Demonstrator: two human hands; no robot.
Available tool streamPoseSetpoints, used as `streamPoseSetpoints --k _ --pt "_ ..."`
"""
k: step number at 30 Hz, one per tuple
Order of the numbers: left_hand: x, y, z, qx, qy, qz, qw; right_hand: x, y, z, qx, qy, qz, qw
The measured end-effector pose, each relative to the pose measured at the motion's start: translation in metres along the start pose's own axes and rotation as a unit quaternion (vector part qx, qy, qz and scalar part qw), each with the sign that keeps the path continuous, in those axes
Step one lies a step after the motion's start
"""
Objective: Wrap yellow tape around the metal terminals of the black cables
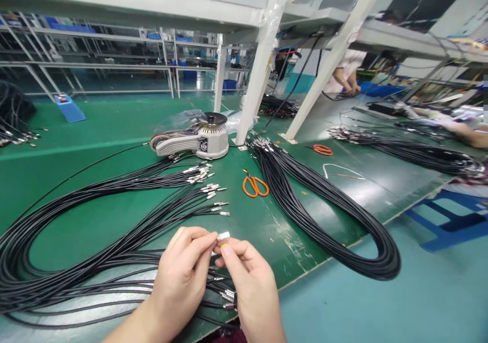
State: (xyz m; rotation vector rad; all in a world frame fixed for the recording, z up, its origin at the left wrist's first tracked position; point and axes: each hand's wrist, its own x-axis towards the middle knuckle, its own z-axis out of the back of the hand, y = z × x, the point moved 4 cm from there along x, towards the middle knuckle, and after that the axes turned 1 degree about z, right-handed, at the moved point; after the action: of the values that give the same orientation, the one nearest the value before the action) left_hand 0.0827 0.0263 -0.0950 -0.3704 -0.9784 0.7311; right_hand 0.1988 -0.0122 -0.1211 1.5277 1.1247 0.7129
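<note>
- Both your left hand (183, 277) and right hand (249, 282) pinch one small metal cable end (223, 236).
- Many black cables (76, 261) lie waiting on the left; another bundle (324, 216) lies right.

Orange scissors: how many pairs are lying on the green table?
2. One pair of orange scissors lies near the middle, between the two black cable bundles. The other pair lies farther back on the right, near the slanted white post. More could be hidden under cables.

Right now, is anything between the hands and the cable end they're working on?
Nothing visible. The left hand and right hand already pinch the metal cable end between their fingertips, above the loose cables on the green table.
</note>
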Motion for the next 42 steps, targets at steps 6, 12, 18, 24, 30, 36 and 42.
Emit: streamPoseSetpoints --k 6,12,18,24,30,36,42 --pt "0.0004 -0.0043 0.0024 -0.006 -0.004 -0.019 1.000 -0.0011 0.0015 -0.0027 0.000 -0.008 0.000 1.000" --pt "0.0019 -0.0070 0.0038 -0.006 -0.002 -0.053 0.999 0.0014 0.0035 -0.0063 0.000 -0.009 -0.007 1.000" --pt "0.0009 -0.0081 0.0048 0.013 -0.005 -0.080 0.997 0.0027 0.0064 -0.0056 -0.008 -0.010 -0.012 1.000" --pt "-0.0003 -0.0069 0.0048 0.006 -0.004 -0.083 0.997 0.0014 0.0050 -0.0058 -0.001 -0.007 -0.015 1.000" --pt "-0.0006 -0.0072 0.0049 0.010 -0.015 -0.082 0.997 0.0004 0.0052 -0.0054 0.000 -0.013 -0.017 1.000" --pt "0.0016 -0.0081 0.0051 0.003 -0.017 -0.086 0.996 0.0012 0.0054 -0.0054 -0.005 -0.015 -0.019 1.000" --pt "0.0011 -0.0090 0.0038 0.002 -0.011 -0.095 0.995 0.0012 0.0055 -0.0049 -0.010 -0.007 -0.015 1.000"
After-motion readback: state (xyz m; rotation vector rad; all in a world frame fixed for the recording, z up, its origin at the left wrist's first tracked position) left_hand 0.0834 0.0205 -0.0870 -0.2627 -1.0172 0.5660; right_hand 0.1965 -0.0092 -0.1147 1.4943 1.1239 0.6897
